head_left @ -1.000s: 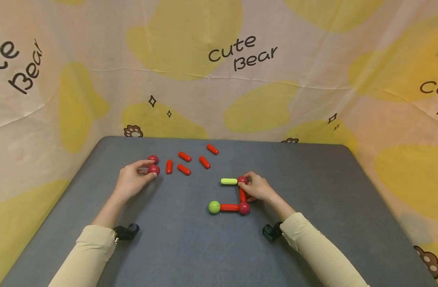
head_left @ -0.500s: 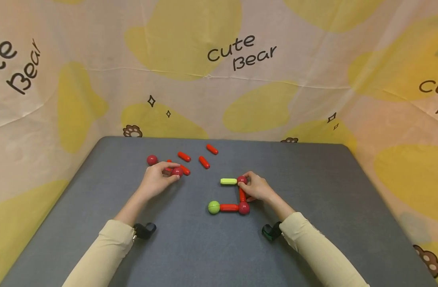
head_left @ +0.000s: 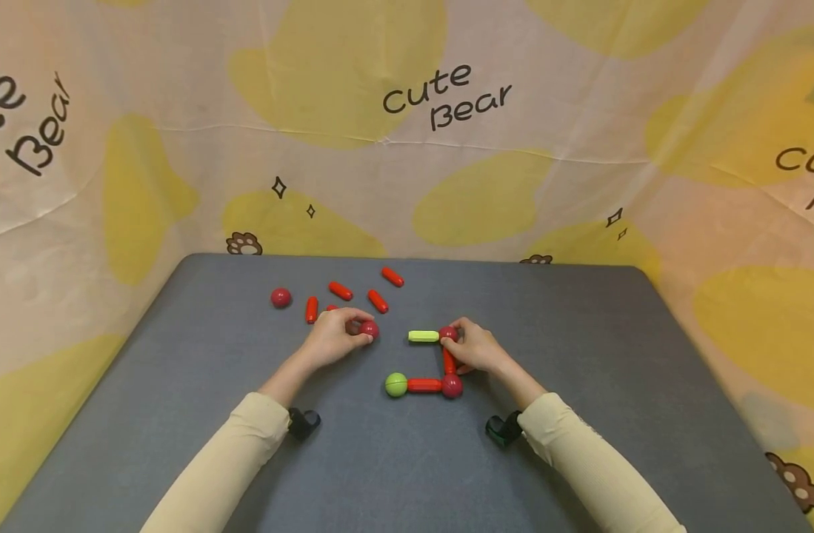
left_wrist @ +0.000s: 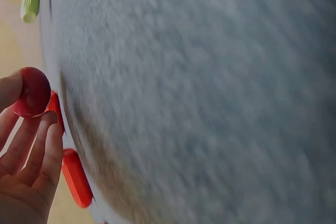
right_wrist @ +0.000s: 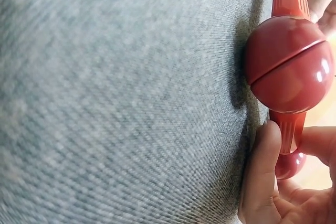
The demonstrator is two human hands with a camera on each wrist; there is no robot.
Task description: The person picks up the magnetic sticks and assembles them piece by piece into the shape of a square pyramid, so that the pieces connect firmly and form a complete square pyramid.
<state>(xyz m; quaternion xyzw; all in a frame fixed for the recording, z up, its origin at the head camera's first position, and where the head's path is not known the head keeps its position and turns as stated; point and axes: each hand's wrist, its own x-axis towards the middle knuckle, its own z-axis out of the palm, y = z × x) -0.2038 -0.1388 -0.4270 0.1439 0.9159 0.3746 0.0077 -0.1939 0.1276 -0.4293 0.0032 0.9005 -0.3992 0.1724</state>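
My left hand (head_left: 333, 337) pinches a dark red ball (left_wrist: 34, 92) between thumb and fingers, left of a joined chain of balls and rods. My right hand (head_left: 476, 346) grips that chain at its far red ball (head_left: 449, 334). From this ball a yellow-green rod (head_left: 423, 336) points left, its left end bare. A red rod (head_left: 449, 361) runs down to the near red ball (right_wrist: 290, 64). Another red rod (head_left: 424, 385) links that ball to a green ball (head_left: 396, 385) at the near left.
Several loose red rods, among them an upright-lying one (head_left: 312, 310) and a far one (head_left: 392, 277), lie behind my left hand. A single red ball (head_left: 281, 297) rests at the far left of the grey table (head_left: 393, 466). Printed cloth (head_left: 353, 170) hangs behind the table.
My left hand has picked up one red ball from the far left and carried it right, toward the chain. The other red ball stays behind. My right hand and the chain hold still.
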